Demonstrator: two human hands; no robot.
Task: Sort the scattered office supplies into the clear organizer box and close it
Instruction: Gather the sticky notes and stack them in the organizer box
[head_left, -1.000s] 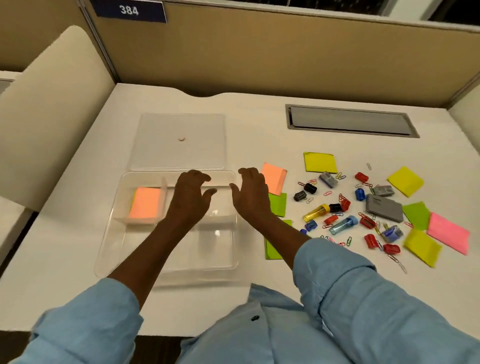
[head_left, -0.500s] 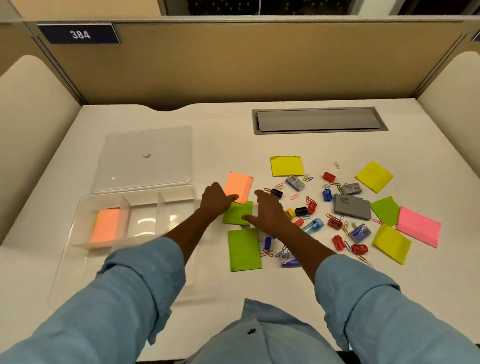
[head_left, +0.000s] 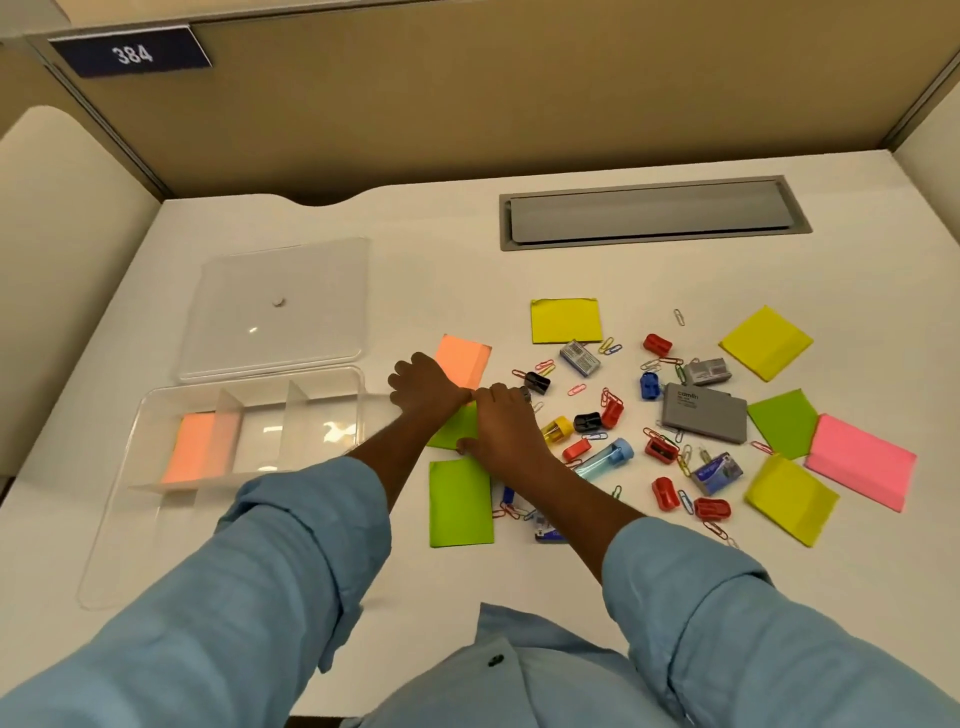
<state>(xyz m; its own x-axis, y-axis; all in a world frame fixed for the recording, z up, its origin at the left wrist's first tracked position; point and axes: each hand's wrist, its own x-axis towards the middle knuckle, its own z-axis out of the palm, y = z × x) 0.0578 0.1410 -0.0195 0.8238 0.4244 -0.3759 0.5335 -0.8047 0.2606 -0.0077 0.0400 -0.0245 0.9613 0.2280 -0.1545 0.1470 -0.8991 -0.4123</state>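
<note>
Both hands have left the box (head_left: 130, 519), where they hovered a second ago, and now meet just right of it over a green pad (head_left: 457, 434). That pad is mostly hidden: only its near left corner and a strip between the wrists show. Pose of the left hand (head_left: 423, 389): knuckles up, fingers bent down at the pad's far edge, also covering the near corner of an orange pad (head_left: 465, 358); fingertips out of sight, so grip or mere press, cannot tell. Pose of the right hand (head_left: 504, 426): palm down on the same pad, index side touching the other hand, thumb at the pad's near edge; pinching or lying flat, cannot tell. The left sleeve (head_left: 291, 545) hides the box's near right corner. Box stands open on the desk (head_left: 415, 249), clear walls faint, near rim hard to trace; a boxed orange pad (head_left: 195, 449) sits in its far left compartment. Lid (head_left: 275, 306) lies flat just beyond the box. Second green pad (head_left: 460, 504) lies right of the box, nearer than the hands. Small blue item (head_left: 548, 532) partly under the right forearm, not identifiable. Farther right of the box: clips (head_left: 610, 345), red sharpeners (head_left: 657, 344), gray case (head_left: 704, 418), yellow pad (head_left: 566, 320), pink pad (head_left: 860, 462), all loose.
</note>
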